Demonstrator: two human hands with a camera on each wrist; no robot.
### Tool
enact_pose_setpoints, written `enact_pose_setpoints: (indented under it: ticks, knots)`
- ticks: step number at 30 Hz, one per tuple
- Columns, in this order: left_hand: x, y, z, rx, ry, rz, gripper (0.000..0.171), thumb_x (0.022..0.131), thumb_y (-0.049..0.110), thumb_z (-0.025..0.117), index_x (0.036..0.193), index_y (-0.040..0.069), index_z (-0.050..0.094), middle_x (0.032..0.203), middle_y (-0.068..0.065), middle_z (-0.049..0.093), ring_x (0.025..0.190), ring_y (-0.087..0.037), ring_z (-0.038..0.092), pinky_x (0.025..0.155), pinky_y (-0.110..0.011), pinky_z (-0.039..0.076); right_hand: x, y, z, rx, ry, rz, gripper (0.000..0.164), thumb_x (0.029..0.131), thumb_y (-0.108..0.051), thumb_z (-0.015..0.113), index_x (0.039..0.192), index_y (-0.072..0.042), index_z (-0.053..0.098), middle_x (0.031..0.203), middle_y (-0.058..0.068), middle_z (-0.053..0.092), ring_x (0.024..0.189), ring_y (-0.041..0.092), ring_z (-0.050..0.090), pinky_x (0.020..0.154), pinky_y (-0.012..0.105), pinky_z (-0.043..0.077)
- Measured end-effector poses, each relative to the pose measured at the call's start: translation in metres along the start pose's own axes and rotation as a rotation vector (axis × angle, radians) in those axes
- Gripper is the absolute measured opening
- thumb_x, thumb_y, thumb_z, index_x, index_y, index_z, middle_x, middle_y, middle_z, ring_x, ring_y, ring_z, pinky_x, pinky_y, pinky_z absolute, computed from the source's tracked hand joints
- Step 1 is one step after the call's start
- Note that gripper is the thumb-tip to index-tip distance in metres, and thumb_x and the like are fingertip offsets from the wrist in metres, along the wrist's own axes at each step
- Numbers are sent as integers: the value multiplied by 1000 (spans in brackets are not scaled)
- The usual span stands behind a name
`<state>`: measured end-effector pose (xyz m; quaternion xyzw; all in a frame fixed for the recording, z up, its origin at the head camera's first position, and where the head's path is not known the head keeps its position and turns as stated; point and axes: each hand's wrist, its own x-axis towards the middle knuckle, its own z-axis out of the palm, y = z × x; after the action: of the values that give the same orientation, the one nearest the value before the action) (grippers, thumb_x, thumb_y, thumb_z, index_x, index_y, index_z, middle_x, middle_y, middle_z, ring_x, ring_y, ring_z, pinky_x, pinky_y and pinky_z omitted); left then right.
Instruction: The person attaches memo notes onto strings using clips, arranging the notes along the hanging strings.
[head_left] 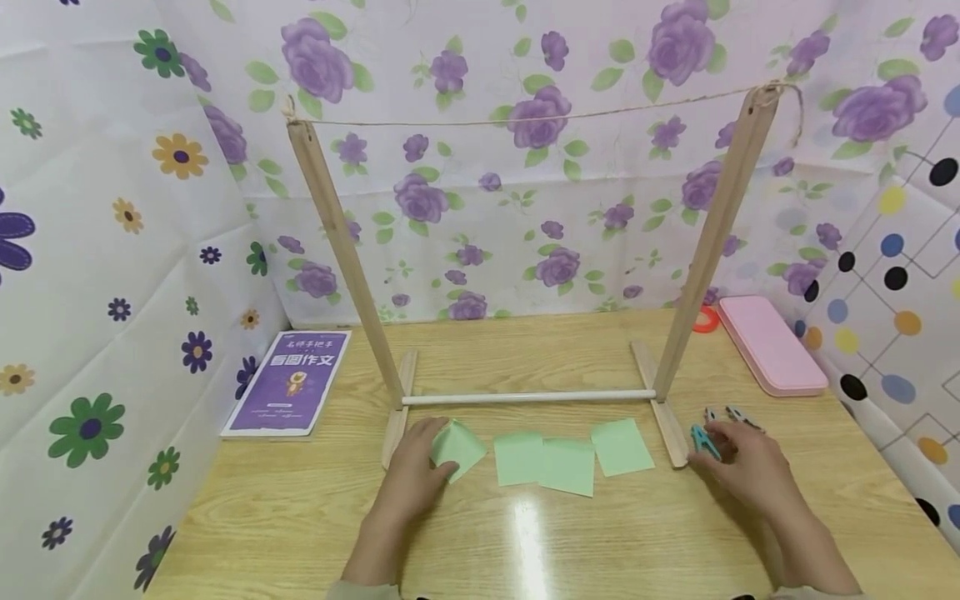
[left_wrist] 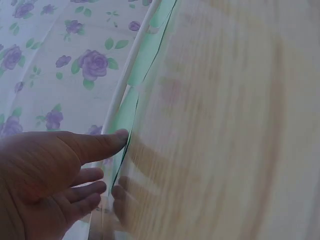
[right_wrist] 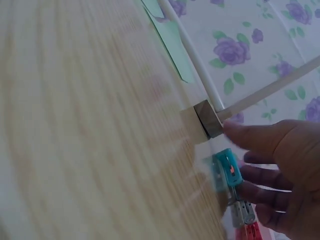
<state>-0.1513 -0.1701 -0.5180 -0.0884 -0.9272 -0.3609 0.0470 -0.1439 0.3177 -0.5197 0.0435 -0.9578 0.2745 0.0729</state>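
L hand [head_left: 412,467], fingers relaxed, at the leftmost green sticky note [head_left: 462,448] on the counter [head_left: 465,542], prob. to steady it; R hand [head_left: 750,467], fingers loose, by the teal clothespin [head_left: 702,442], placed prob. for quick reach.

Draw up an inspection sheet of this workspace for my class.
Surface: wood-grain table, glossy.
Job's things: four green paper squares; wooden frame, string tied across its top; teal clip, other clips nearby.
Clutter: purple book, left; pink case, red item, right.
Left hand: at the leftmost square, thumb over its edge.
Right hand: at the teal clip, thumb apart from it.
Cables: nothing seen.
Surroundings: flower-print sheets behind and left; dotted sheet right.
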Motion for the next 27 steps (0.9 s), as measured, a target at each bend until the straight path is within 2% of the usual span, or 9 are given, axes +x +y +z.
enact_pose_setpoints:
  ticks: [4,8,14,20,24,27]
  knots:
    - [-1,2,1,22,-7,-19,67,83,8,84,143,3,53,138,-17,58,123,-36,56,101,-52,53,2,6,-1,-14,-66,1,54,81,-28,87,117,6,67,86,5,68,77,19,61,63,35,51]
    - [-1,6,1,24,-4,-53,69,82,8,85,143,0,52,133,-19,60,118,-35,59,97,-50,55,0,7,-2,-22,-57,2,46,81,-22,87,112,6,68,80,2,63,72,17,55,60,30,47]
    - [-1,9,1,28,-11,-87,72,82,8,85,143,-3,50,132,-25,57,114,-38,59,94,-52,57,-3,6,-4,-31,-47,26,45,81,-31,87,100,5,70,79,2,61,71,17,52,59,30,46]
    - [-2,11,-1,16,-52,-150,78,75,14,90,138,-10,51,120,-24,59,102,-32,59,88,-49,58,-4,5,-5,-33,-60,34,46,84,-34,85,102,6,69,81,3,62,74,18,55,61,33,48]
    - [-4,12,-1,25,-38,-173,65,69,18,93,120,-10,64,107,-18,65,95,-30,63,85,-49,59,-5,7,-4,-21,-52,37,45,85,-32,84,103,7,69,82,4,63,74,19,56,61,33,49]
    - [-7,11,-1,13,-29,-175,46,72,15,91,108,-6,71,102,-15,69,94,-31,65,84,-50,60,-6,8,-3,0,-16,58,44,85,-30,84,104,7,69,83,5,67,74,18,61,60,30,52]
